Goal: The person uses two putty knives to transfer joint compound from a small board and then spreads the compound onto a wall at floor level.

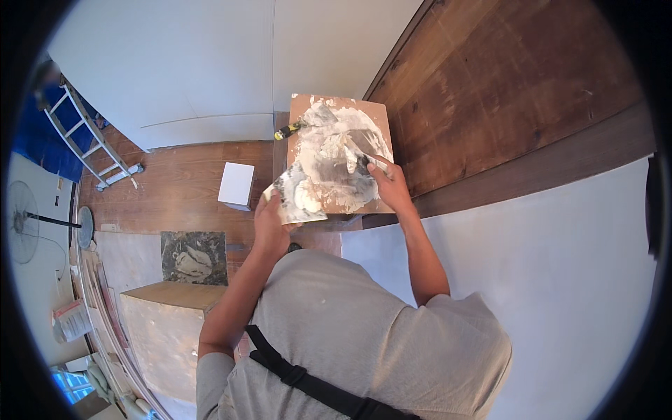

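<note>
Grey shirt [350, 301] and black strap [311, 379] lie nearest, with a brown board [376, 114] beyond them. At the board's near-left corner, the left hand [269, 222] has its grip pinched on a paste-smeared plate [302, 199]; over the board's right side, the right hand's [390, 183] grip wraps what looks like a scraper [363, 164]. White paste [334, 148] coats the board's middle. Working that paste seems the current step; the next move probably calls for a level plate and a steady scraper angle.

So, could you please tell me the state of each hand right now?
Left hand: closed, holding the small board.
Right hand: closed, holding a tool.
</note>
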### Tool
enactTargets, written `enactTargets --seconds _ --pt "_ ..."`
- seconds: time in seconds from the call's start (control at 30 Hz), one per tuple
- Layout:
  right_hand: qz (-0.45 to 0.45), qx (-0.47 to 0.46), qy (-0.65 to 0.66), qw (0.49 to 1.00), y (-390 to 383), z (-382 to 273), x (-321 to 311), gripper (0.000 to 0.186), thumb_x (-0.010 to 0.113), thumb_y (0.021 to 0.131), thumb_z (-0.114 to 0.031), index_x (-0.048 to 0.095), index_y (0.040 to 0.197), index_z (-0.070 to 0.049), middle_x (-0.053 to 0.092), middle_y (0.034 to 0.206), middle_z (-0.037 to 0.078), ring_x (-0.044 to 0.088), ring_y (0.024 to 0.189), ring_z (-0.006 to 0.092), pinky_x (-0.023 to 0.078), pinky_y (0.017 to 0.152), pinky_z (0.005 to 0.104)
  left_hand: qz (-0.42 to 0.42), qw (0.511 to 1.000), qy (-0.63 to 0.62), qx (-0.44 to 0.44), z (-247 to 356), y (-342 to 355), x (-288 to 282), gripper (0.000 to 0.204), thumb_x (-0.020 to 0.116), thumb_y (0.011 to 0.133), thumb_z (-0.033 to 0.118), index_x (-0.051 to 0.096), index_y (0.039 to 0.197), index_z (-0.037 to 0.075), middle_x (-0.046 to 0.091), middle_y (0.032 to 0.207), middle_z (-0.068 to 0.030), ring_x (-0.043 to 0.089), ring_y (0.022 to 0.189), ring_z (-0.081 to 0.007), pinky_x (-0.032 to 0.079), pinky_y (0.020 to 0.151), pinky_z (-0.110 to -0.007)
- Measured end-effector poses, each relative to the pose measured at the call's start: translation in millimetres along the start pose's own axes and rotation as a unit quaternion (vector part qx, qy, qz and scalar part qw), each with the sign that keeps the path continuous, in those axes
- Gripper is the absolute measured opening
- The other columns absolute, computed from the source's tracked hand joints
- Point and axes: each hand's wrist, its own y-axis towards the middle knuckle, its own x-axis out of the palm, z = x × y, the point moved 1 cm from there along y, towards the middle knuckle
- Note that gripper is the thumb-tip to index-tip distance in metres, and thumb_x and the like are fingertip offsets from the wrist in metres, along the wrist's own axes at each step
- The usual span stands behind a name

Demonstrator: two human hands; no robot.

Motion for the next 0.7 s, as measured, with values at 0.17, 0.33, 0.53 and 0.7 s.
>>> enactTargets --seconds 0.17,0.33,0.53,0.7 --pt "0.118 -0.068 0.117 0.984 -42 -50 31 0.042 0.055 0.098 -0.026 0.057 0.125 0.007 0.064 0.113 0.008 0.056 0.103 0.014 0.043 0.093 0.0299 0.015 0.999 -0.036 -0.015 -31 30 29 0.029 0.042 0.103 0.026 0.044 0.127 0.01 0.06 0.116 -0.0081 0.066 0.096 -0.0211 0.056 0.063 -0.037" --pt "0.107 -0.261 0.007 0.959 -70 -53 30 0.034 0.055 0.095 -0.017 0.06 0.124 -0.001 0.059 0.125 0.016 0.055 0.113 0.0273 0.041 0.098 0.0363 -0.052 0.997 -0.057 -0.004 -36 26 74 0.03 0.037 0.104 0.024 0.046 0.125 0.005 0.063 0.109 -0.0082 0.066 0.087 -0.0186 0.053 0.061 -0.029" --pt "0.103 -0.184 -0.151 0.966 -98 -44 5 0.047 0.055 0.08 0.007 0.062 0.124 -0.009 0.059 0.12 0.012 0.053 0.105 0.0312 0.044 0.092 0.0383 -0.062 0.996 -0.056 -0.025 -41 18 80 0.028 0.039 0.104 0.023 0.047 0.123 0.004 0.063 0.108 -0.0079 0.065 0.091 -0.0164 0.053 0.066 -0.028" --pt "0.2 -0.028 0.057 0.978 -141 -25 -4 0.033 0.05 0.096 -0.01 0.058 0.127 -0.004 0.06 0.122 0.012 0.053 0.114 0.0243 0.041 0.098 0.0332 -0.162 0.986 -0.027 -0.023 -38 -5 86 0.041 0.044 0.103 0.026 0.038 0.133 0.0 0.056 0.125 -0.0139 0.062 0.11 -0.0252 0.057 0.086 -0.039"
